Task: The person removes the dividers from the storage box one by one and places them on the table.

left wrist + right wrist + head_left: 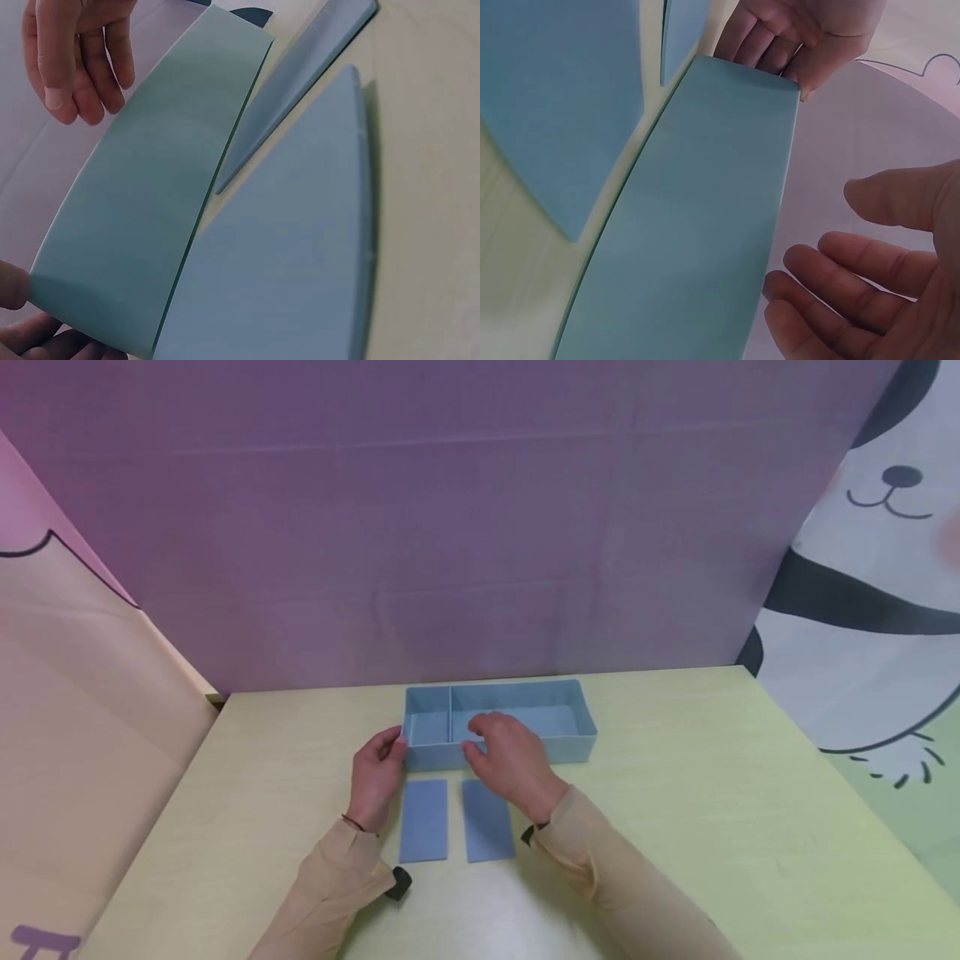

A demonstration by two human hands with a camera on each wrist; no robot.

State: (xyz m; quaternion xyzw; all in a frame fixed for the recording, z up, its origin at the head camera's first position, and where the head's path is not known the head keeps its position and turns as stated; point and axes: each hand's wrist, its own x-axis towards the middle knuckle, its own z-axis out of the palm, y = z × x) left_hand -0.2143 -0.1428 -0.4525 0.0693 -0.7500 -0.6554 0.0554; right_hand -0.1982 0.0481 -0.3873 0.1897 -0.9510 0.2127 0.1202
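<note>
A light blue divided organizer box (501,755) stands upright near the back of the table, its divider (450,717) parting a small left compartment from a wider right one. My left hand (375,778) holds the box's left end, thumb by the front corner and fingers curled at the end wall. Over the front wall hovers my right hand (513,760), fingers loosely bent with nothing between them; they show apart from the rim in the right wrist view. Two flat blue panels, a left one (423,821) and a right one (489,827), lie side by side in front of the box.
The pale wooden table (697,810) extends on both sides of the box. A purple cloth backdrop (465,527) hangs right behind it. Printed panels flank the table, the right one with a panda (877,593). A small black device (400,883) sits at the left wrist.
</note>
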